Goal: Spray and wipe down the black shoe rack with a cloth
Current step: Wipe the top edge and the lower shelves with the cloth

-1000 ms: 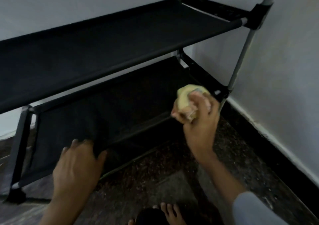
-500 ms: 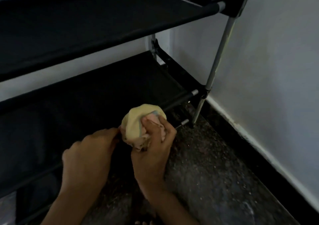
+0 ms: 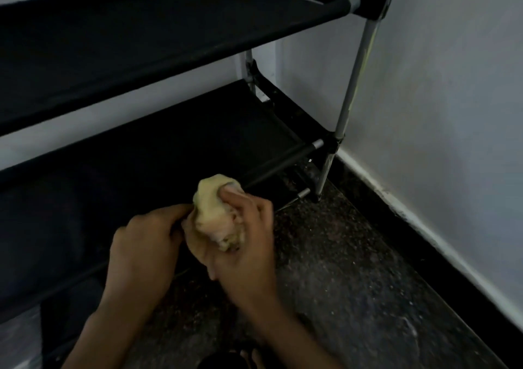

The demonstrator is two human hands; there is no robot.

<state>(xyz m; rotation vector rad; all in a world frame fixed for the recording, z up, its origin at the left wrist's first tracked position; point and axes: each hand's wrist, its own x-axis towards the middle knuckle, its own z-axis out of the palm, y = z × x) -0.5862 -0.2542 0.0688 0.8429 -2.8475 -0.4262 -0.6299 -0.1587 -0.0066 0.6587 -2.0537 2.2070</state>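
Right hand [image 3: 243, 241] clutches a bunched yellow cloth [image 3: 216, 213] before the black shoe rack [image 3: 169, 37]; left hand [image 3: 144, 244], fingers curled, touches the cloth's edge.

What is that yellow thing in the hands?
A bunched pale yellow cloth. The right hand grips its lower part; the left hand touches its left edge.

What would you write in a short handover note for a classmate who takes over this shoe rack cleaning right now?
Right hand: grips the bunched yellow cloth, held off the rack in front of the lower shelf.
Left hand: fingertips at the cloth's left edge; whether it pinches it cannot be told.
Black shoe rack: against the wall, upper shelf and lower shelf both bare.
Done: cannot be judged from this view.
Left: no spray bottle in view; find it, then spray and wipe the shelves and poles.
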